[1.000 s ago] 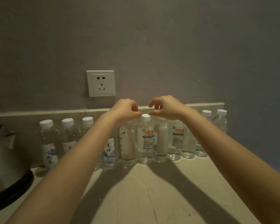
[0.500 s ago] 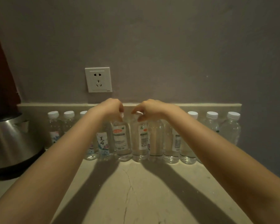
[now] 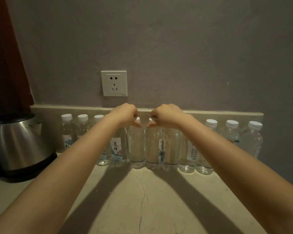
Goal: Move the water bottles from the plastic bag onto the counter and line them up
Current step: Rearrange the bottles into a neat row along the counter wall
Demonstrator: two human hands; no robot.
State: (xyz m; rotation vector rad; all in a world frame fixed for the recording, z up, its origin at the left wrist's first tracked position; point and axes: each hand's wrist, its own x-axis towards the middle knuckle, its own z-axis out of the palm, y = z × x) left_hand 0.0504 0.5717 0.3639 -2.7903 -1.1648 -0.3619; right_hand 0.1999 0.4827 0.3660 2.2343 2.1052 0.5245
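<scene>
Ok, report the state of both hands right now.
Left hand: grips left middle bottle by its cap.
Right hand: grips right middle bottle by its cap.

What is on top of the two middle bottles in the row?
The left hand pinches the cap of one bottle, the right hand that of its neighbour. Both caps are mostly covered.

Home kitchen corner: stone counter point(image 3: 142, 200) with low backsplash point(image 3: 218, 114), steel kettle point(image 3: 20, 144) on base, wall socket point(image 3: 114, 83), row of bottles point(image 3: 136, 146) along grey wall point(image 3: 176, 48).
</scene>
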